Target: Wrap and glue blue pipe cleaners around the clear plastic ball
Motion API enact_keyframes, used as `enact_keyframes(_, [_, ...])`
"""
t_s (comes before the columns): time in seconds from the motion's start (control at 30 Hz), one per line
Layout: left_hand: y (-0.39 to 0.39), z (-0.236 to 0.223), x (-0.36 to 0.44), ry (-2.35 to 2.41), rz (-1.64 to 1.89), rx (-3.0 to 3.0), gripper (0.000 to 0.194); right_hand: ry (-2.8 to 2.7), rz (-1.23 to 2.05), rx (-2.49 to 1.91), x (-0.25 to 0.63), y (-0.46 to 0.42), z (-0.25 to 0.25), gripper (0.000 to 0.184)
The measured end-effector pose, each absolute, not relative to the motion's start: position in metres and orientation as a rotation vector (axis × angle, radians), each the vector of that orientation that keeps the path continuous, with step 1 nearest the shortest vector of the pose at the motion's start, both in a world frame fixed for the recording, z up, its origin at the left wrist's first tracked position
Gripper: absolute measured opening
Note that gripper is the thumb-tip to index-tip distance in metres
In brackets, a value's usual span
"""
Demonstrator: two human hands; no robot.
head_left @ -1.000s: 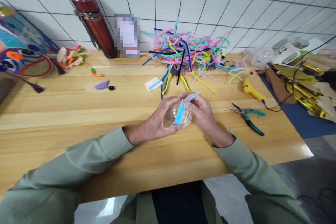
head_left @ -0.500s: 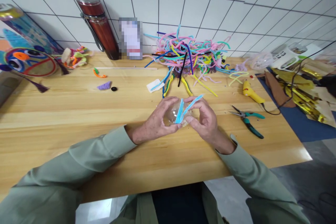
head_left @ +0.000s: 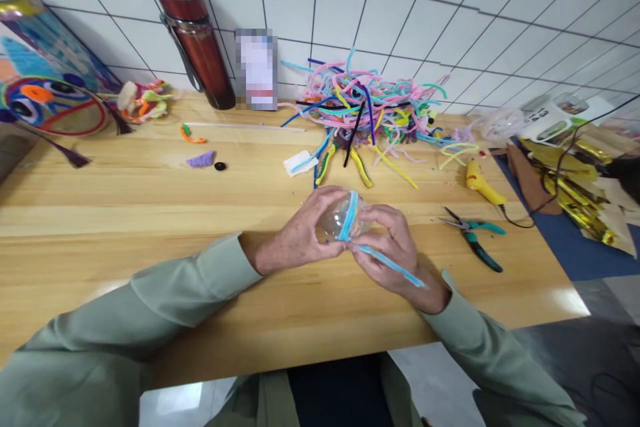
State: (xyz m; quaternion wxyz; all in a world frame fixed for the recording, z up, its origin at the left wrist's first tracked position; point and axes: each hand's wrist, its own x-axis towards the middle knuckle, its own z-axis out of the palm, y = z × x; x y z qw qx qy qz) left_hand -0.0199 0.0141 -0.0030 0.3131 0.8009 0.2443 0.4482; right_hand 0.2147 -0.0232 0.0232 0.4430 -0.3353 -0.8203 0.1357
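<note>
Over the table's middle, my left hand is wrapped round the left side of a clear plastic ball. A light blue pipe cleaner runs in a band across the ball, and its loose end slants down to the right over my right palm. My right hand is closed at the ball's right side, with thumb and fingers pinching the pipe cleaner near the ball's lower edge. My fingers cover part of the ball.
Behind my hands lie yellow-handled pliers and a heap of pipe cleaners. Teal-handled pliers and a yellow glue gun lie right. A red thermos and a blurred phone stand by the wall.
The pipe cleaner's loose end has swung from pointing up to pointing down and right. My right hand has shifted slightly down with it, while my left hand keeps its hold.
</note>
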Motion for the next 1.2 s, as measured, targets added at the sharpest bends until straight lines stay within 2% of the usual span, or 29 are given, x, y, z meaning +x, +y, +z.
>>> enact_keyframes(0.23, [0.013,-0.001,-0.021,0.639,1.162,2.144,0.09,-2.151,0.368,-0.806,0.229,-0.025,0.019,0.024])
enact_keyframes(0.4, [0.013,-0.001,-0.02,0.651,1.169,2.151,0.09,-2.228,0.26,-0.766,0.233,-0.029,0.023,0.032])
enact_keyframes(0.6, [0.013,-0.002,-0.021,0.646,1.172,2.155,0.088,-2.248,0.069,-0.803,0.231,-0.025,0.019,0.021])
enact_keyframes(0.7, [0.013,-0.002,-0.021,0.654,1.17,2.144,0.088,-2.227,-0.066,-0.758,0.228,-0.021,0.019,0.028])
enact_keyframes(0.87, [0.013,-0.003,-0.021,0.656,1.164,2.144,0.089,-2.214,-0.075,-0.75,0.225,-0.022,0.022,0.04])
enact_keyframes(1.0, [0.013,-0.003,-0.02,0.653,1.196,2.156,0.085,-2.224,-0.181,-0.764,0.223,-0.024,0.024,0.035])
enact_keyframes(1.2, [0.012,0.0,-0.021,0.677,1.171,2.179,0.084,-2.153,-0.146,-0.761,0.217,-0.023,0.025,0.018])
